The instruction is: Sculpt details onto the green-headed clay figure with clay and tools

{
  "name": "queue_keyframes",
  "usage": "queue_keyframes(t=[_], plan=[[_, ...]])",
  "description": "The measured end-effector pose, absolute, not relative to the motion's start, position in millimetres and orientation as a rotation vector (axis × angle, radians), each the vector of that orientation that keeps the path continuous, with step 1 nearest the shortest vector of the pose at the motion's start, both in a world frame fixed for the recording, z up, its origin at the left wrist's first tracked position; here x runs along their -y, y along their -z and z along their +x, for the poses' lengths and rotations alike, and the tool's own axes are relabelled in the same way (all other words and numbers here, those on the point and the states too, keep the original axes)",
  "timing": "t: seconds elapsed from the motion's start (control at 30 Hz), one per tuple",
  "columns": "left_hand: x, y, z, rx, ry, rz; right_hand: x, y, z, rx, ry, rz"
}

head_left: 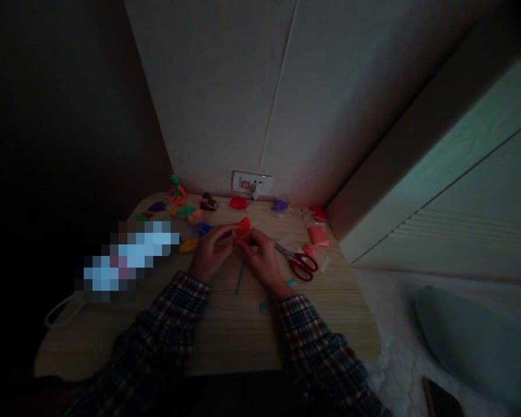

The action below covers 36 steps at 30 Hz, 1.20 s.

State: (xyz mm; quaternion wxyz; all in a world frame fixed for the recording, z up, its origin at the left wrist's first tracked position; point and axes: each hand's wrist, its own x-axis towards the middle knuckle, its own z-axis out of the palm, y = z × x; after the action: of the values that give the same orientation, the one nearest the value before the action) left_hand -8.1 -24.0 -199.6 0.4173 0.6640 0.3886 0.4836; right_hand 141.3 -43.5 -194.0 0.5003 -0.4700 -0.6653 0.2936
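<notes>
Over the middle of the table, my left hand [212, 250] and my right hand [260, 255] meet with fingers closed around a small bag of orange-red modelling clay [244, 226]. The clay bulges out above the fingertips; a whitish edge that looks like plastic shows by my left fingers, and the rest is hidden. Just right of my right hand lie scissors with red handles [303, 266], their blades pointing toward the back left. A thin teal stick [240, 279] rests below my hands. Teal strips [267, 304] lie by my right wrist.
Several bags of coloured clay surround my hands, among them a red one [238, 202], a purple one [280, 205] and a coral one [319, 234]. A green and orange figure [176, 186] stands back left. A pixelated device [130, 260] occupies the left. The wall socket [252, 183] is behind.
</notes>
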Motion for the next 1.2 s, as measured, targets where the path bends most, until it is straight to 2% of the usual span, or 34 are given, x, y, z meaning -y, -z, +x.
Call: queue_keyframes(t=[0.23,0.57,1.2], plan=[[22.0,202.3,-6.5,-0.945,-1.241,1.532,39.3,195.8,144.4,1.516,-0.772,-1.171],[24.3,204.7,-7.3,-1.237,-1.323,1.712,46.2,196.1,142.4,1.851,-0.384,-1.201],[26.9,199.6,-7.6,-1.245,-1.317,1.84,44.8,196.3,141.7,1.846,-0.411,-1.204]])
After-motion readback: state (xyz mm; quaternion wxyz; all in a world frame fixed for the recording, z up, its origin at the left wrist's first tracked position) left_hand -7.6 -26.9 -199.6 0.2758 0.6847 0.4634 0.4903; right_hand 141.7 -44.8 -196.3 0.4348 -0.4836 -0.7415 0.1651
